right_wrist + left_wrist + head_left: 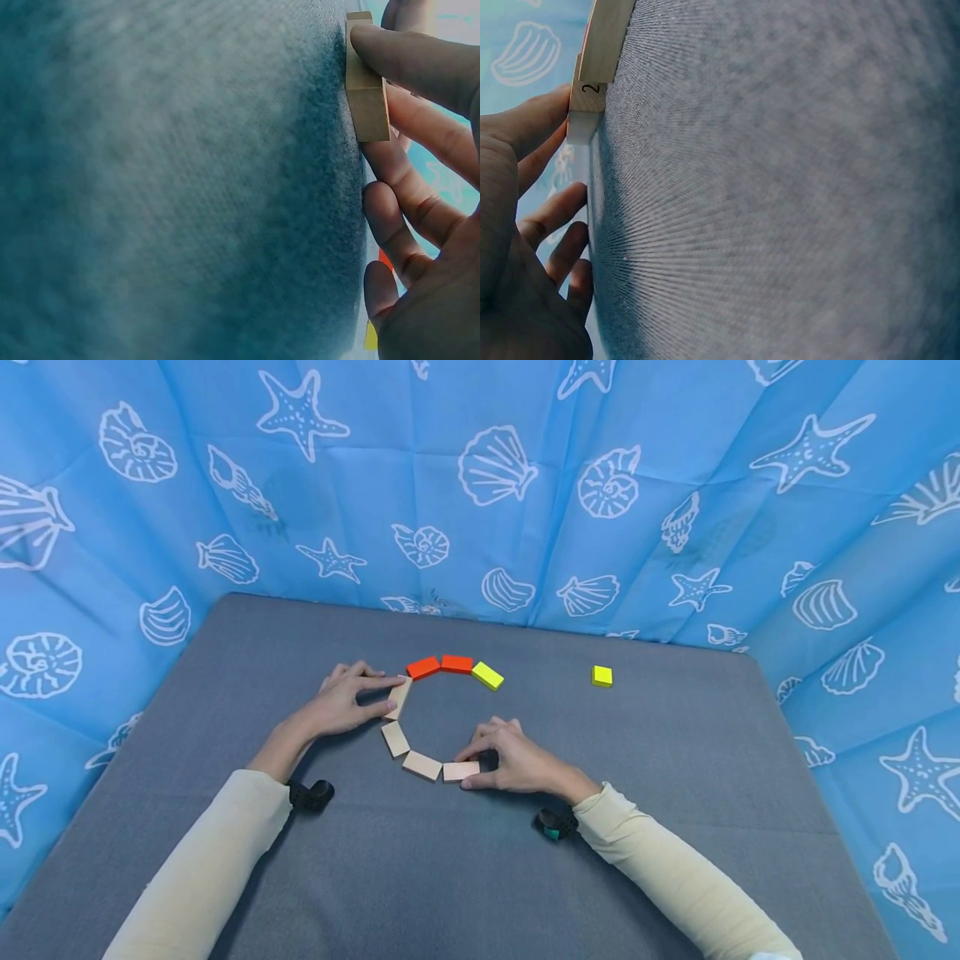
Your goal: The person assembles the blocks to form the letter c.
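Note:
Several flat rectangular wooden blocks lie end to end in a curve that opens to the right. My left hand (341, 703) pinches the plain block (400, 696) on the curve's left side, thumb at its near end and a finger at its far end. A number 2 shows on a block's side (590, 88) in the left wrist view. At the near end of the curve, my right hand (515, 757) holds another plain block (460, 771) between thumb and fingers. Two more plain blocks, a left one (395, 739) and a lower one (422, 766), lie between the hands.
Two red blocks (457, 663) and a yellow block (488, 676) form the far part of the curve. A separate yellow block (602, 676) sits farther right on the grey table (675, 752). Behind hangs a blue curtain (450, 527) with shells and starfish.

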